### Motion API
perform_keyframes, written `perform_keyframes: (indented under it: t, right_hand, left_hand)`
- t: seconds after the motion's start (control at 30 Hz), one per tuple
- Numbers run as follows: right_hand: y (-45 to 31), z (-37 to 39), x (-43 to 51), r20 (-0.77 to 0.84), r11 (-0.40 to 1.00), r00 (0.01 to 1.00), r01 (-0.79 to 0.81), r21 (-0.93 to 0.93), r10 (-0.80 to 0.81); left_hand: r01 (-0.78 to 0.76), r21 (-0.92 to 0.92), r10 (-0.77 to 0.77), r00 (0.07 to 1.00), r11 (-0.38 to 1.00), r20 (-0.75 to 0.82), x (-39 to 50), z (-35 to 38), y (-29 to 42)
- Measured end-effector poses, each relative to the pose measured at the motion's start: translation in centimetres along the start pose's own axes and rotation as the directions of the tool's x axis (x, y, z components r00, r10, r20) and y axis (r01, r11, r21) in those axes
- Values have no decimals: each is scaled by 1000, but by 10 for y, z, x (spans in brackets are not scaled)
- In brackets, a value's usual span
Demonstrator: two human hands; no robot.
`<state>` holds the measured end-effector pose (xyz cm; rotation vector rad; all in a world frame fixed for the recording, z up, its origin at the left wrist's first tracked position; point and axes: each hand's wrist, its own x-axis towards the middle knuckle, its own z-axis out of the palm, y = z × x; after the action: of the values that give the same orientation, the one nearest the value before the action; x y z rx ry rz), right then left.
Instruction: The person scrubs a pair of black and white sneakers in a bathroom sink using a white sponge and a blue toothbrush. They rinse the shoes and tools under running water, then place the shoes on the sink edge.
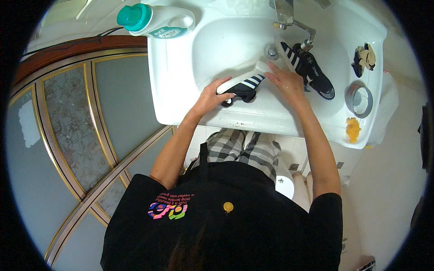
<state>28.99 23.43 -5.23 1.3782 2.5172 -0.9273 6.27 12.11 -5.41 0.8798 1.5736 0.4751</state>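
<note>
A black sneaker with white side stripes (242, 88) is tilted on its side over the sink, its white sole edge turned toward the basin. My left hand (214, 95) grips its left end, thumb on the upper and fingers over the sole. At the right end, the fingers of my right hand (286, 81) touch the sneaker near the pale sole tip; their undersides are hidden, so a firm grip cannot be made out. A second black striped sneaker (291, 56) leans beneath the faucet, beside a black insole with writing (313, 73).
The white washbasin (173, 84) has a metal drain plug (271, 51) and a chrome faucet (284, 13). A detergent bottle with a teal cap (159, 22) lies at the left rim. Along the right ledge are crumpled cloth (364, 59), a round tin (359, 100) and an orange scrubber (353, 130).
</note>
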Motion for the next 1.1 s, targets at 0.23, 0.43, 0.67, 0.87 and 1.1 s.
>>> perform_keyframes:
  t: [0.23,0.43,0.67,0.87,1.1]
  right_hand:
    - [-40,21,-10,-8,969,971,239,60,-239]
    - [60,28,-11,-67,964,981,-192,-183,182]
    - [51,9,-45,-223,867,868,-353,351,444]
    - [57,-21,-48,-147,777,864,-343,528,481]
    - [65,-17,-50,-340,918,882,-209,338,326]
  left_hand:
    - [67,25,-68,996,997,55,7,-6,-2]
    - [71,84,-78,994,994,79,13,-15,0]
    - [-224,639,58,961,736,270,63,-21,25]
    - [-308,738,68,939,600,337,101,19,48]
    - [-220,810,127,976,544,179,109,47,46]
